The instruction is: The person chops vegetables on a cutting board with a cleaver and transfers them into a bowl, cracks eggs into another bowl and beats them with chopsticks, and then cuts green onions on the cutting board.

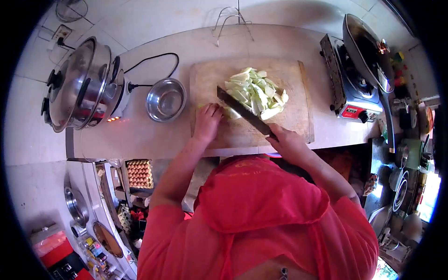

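My right hand [285, 141] is closed round the handle of a large knife [245, 112], whose blade slants up and left across the wooden cutting board [289, 77]. Pale green sliced vegetable pieces [256, 93] lie heaped on the board, just beyond the blade. On the board's left side, my left hand [208, 120] has its fingers curled down close to the blade. A small green piece shows beside its fingertips; the rest of what it presses on is hidden.
A steel bowl [166, 100] sits left of the board, beside a large lidded steamer [81, 86] with a cable. A wire rack [233, 25] stands behind. On the right a gas stove [350, 88] bears a tilted wok [366, 49]. Eggs [139, 174] are below the counter.
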A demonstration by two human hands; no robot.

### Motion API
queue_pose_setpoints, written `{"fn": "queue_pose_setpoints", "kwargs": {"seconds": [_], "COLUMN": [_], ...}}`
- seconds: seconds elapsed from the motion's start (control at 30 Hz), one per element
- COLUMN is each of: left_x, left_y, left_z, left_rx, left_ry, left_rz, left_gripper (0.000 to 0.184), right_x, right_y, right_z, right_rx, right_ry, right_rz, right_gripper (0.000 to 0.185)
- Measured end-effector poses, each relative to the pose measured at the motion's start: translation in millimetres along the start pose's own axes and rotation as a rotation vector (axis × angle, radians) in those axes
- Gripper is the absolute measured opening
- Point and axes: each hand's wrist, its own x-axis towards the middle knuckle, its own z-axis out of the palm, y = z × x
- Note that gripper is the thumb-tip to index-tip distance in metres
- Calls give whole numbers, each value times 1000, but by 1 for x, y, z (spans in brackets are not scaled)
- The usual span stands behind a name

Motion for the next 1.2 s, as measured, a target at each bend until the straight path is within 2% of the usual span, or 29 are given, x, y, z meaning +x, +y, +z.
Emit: {"fn": "queue_pose_setpoints", "kwargs": {"seconds": [0.13, 0.27, 0.43, 0.63, 0.83, 0.93, 1.03, 1.2], "left_x": [-8, -15, -20, -25, -32, -35, -23, 2], "left_y": [3, 7, 9, 6, 5, 4, -7, -5], "left_z": [-8, -8, -12, -8, -6, -3, -26, -27], "left_rx": [12, -42, -46, -11, -90, -10, 107, 127], "left_ry": [-74, -46, -5, 3, -30, 12, -142, -222], "left_rz": [-33, -43, -40, -23, -78, -179, -122, 5], "left_gripper": [24, 24, 22, 17, 20, 20, 18, 16], "right_x": [9, 2, 2, 8, 5, 6, 9, 11], "right_y": [3, -3, -7, -4, -4, -5, 15, 28], "right_z": [2, 10, 8, 8, 17, 13, 13, 10], "right_rx": [-32, -11, 8, 24, 3, 20, 46, 93], "right_ry": [-32, 45, -66, -51, -144, -139, -57, 34], "right_rz": [-33, -53, -16, -78, -40, -31, -51, -91], "right_gripper": [30, 26, 29, 31, 29, 30, 29, 32]}}
